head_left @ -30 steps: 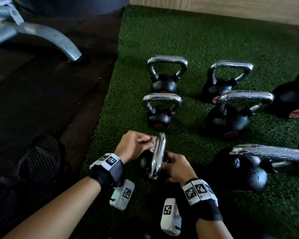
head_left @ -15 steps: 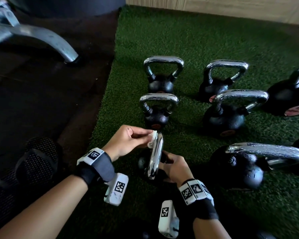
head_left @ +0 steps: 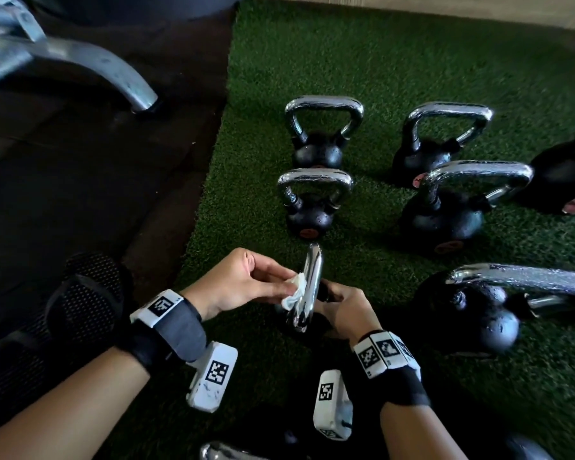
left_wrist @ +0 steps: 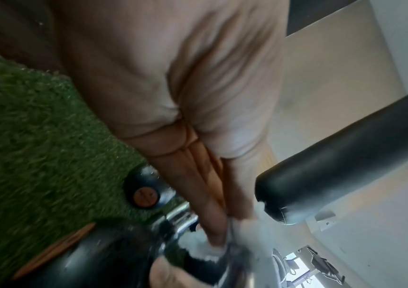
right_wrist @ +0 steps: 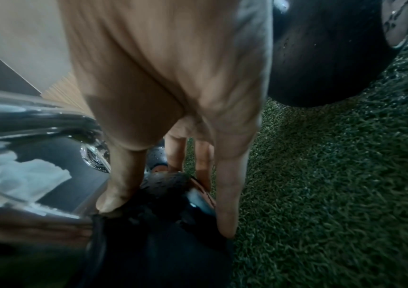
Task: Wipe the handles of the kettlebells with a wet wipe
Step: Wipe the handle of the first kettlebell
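Far left: grey metal machine leg (head_left: 80,66) on dark rubber floor (head_left: 80,194); black mesh shoe (head_left: 83,303) lower left at the turf edge.

Left hand (head_left: 243,282) over the green turf (head_left: 379,61), fingers (head_left: 273,287) pinching a crumpled white wet wipe (head_left: 294,290) against the left side of a chrome handle (head_left: 309,287). Same pinch in the left wrist view: wipe (left_wrist: 198,245) bunched at the fingertips against the chrome.

Handle belongs to the nearest small kettlebell (head_left: 319,293), black body mostly hidden between the hands, handle seen edge-on. Standing or tilted: can't tell.

Right hand (head_left: 342,310) just right of the handle, curled around the black body; in the right wrist view thumb on the black body (right_wrist: 148,224), the other fingers (right_wrist: 225,194) reaching down its far side toward the turf.

Beyond: two small kettlebells (head_left: 322,134) (head_left: 312,202) upright in a line. Further right: two medium ones (head_left: 442,141) (head_left: 458,204), one large (head_left: 478,313) near the right wrist, another (head_left: 568,174) cut off by the frame edge. Water droplets on handles and bodies.
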`<state>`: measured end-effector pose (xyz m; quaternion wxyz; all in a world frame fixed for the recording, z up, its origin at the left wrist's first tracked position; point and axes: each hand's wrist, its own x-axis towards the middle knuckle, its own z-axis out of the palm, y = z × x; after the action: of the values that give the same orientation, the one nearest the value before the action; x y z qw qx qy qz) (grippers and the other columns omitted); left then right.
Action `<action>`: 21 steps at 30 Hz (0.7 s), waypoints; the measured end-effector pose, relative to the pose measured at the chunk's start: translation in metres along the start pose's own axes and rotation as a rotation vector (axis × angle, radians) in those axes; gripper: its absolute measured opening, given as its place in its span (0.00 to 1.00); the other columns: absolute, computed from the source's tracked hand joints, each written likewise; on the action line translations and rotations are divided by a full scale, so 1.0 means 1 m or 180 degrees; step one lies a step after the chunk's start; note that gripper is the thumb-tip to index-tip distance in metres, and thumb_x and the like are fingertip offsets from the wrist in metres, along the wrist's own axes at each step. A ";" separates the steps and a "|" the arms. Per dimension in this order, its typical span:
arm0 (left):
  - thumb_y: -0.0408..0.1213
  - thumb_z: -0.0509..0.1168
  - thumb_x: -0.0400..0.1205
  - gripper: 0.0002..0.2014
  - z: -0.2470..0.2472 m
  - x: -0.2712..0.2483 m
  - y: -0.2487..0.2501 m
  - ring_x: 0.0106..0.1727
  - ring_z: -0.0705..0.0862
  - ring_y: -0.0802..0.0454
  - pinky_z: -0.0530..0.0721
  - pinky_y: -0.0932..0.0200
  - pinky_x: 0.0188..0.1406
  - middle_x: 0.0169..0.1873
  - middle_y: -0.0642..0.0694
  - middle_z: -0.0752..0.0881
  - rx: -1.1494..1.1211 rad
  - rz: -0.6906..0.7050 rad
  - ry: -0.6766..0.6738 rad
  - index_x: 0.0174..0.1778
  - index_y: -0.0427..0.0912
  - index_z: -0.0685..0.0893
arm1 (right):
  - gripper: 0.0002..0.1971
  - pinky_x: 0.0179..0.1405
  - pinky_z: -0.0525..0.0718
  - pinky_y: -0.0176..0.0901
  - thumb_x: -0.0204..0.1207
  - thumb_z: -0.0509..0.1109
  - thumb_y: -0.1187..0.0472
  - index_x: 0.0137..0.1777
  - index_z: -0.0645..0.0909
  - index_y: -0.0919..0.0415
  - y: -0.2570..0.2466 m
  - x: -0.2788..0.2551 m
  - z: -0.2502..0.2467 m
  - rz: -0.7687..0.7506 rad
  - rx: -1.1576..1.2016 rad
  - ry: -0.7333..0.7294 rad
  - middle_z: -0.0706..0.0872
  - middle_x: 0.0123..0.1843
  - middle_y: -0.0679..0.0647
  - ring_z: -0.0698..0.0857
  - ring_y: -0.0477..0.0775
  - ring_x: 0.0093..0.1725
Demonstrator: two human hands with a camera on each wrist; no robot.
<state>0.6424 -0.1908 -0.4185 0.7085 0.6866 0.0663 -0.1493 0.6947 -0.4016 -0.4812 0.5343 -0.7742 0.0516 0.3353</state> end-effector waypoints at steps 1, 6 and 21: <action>0.30 0.80 0.71 0.09 0.003 -0.004 -0.004 0.42 0.94 0.54 0.91 0.64 0.41 0.41 0.44 0.95 -0.0075 -0.0031 0.0039 0.46 0.42 0.96 | 0.35 0.54 0.93 0.61 0.43 0.86 0.34 0.56 0.90 0.38 0.000 0.000 -0.001 -0.0001 0.0012 -0.0015 0.95 0.46 0.47 0.94 0.53 0.47; 0.29 0.81 0.70 0.13 0.004 -0.021 -0.020 0.45 0.92 0.58 0.87 0.67 0.48 0.44 0.45 0.96 0.0256 0.0111 -0.0092 0.51 0.41 0.95 | 0.39 0.55 0.92 0.61 0.39 0.85 0.37 0.58 0.89 0.40 0.001 0.000 -0.003 0.0089 0.0105 -0.0049 0.95 0.49 0.48 0.94 0.55 0.49; 0.39 0.83 0.74 0.17 0.012 -0.031 -0.043 0.49 0.92 0.68 0.85 0.72 0.53 0.45 0.68 0.93 0.1605 0.0513 0.0353 0.44 0.72 0.93 | 0.20 0.55 0.92 0.59 0.54 0.88 0.45 0.47 0.88 0.32 0.001 -0.007 -0.001 -0.0018 0.0045 0.0213 0.94 0.48 0.44 0.94 0.50 0.48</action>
<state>0.5986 -0.1996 -0.4491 0.5199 0.8516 0.0108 -0.0664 0.6900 -0.4050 -0.4777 0.5387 -0.7813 0.0695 0.3073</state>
